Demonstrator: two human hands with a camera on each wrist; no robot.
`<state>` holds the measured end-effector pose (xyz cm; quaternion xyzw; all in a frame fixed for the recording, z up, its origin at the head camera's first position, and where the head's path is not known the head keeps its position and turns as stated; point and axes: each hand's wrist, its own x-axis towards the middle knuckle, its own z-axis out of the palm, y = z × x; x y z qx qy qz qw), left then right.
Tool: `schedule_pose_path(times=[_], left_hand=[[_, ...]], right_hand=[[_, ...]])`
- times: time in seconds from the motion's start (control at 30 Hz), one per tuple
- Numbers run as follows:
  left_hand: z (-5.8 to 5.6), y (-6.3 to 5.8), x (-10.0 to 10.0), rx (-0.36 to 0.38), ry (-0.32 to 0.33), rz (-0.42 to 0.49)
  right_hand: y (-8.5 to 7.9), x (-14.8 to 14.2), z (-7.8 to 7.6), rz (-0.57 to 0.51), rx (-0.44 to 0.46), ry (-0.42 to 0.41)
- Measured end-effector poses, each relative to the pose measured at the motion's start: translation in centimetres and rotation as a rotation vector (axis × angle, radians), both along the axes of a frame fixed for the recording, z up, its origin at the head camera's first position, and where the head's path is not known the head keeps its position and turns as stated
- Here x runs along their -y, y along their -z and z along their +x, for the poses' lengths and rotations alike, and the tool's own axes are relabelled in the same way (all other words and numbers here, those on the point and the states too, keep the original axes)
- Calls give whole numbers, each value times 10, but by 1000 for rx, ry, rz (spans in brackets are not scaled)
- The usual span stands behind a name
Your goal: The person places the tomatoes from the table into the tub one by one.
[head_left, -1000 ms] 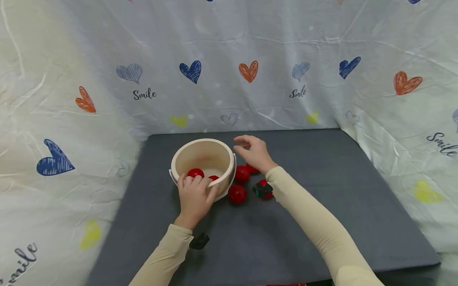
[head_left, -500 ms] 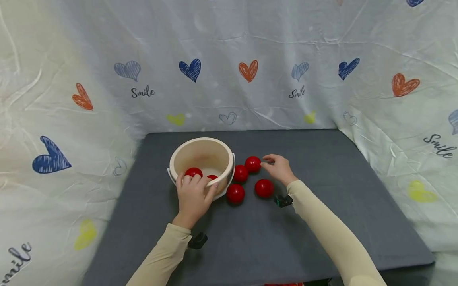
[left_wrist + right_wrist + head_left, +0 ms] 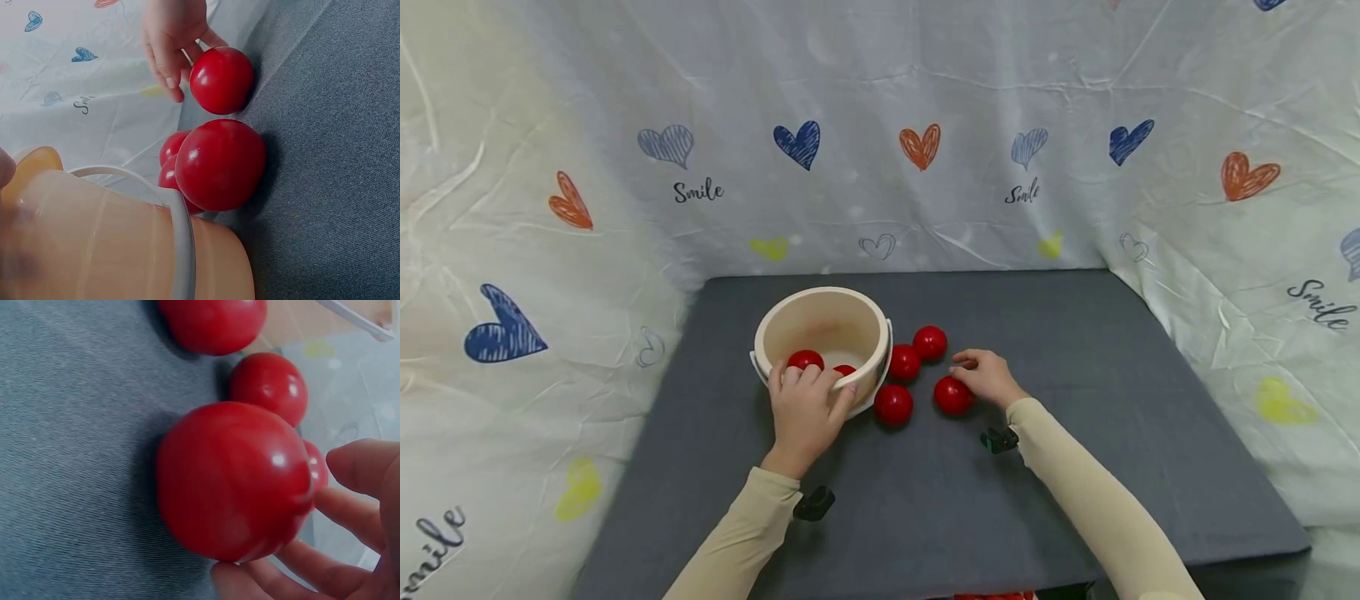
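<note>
Head view alone shows two red balls [image 3: 805, 359] inside bucket [image 3: 826, 318]. Left hand [image 3: 805, 417] grips its rim at 6 o'clock; right hand [image 3: 988, 377], fingers parted, grips nothing beside loose ball [image 3: 952, 397] at bucket's 4 o'clock.

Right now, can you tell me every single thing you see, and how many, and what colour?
Table: one, dark grey, lower part of the head view
Bucket: one, cream, on the table
Handle: one, white, hanging down the bucket's side
Balls in the bucket: two visible, red
Balls on the table: four, red, right of the bucket
Curtain: whitish, behind and beside the table
Hearts: many, blue, orange, yellow, on the curtain
Unclear thing: red, bottom edge
Wrist devices: two, black, one per wrist
Sleeves: two, cream
Left hand: one, gripping the bucket's near rim
Right hand: one, at the rightmost ball
</note>
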<state>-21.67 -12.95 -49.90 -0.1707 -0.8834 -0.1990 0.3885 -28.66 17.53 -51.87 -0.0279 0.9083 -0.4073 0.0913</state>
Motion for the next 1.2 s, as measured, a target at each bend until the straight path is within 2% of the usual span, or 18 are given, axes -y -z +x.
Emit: schedule_pose_path(times=[0.33,0.73,0.97,1.07,1.2], left_hand=[[1,-1,0,28,-7,-9],[3,-4,0,56,-12,-19],[4,-4,2,56,-13,-17],[4,-4,2,60,-10,-17],[3,-4,2,62,-7,-22]], right_hand=[[4,8,6,-37,99,-39],[6,11,6,-50,86,-77],[8,12,5,-68,97,-64],[4,11,4,-66,94,-67],[-12,7,-2,-46,57,-65]])
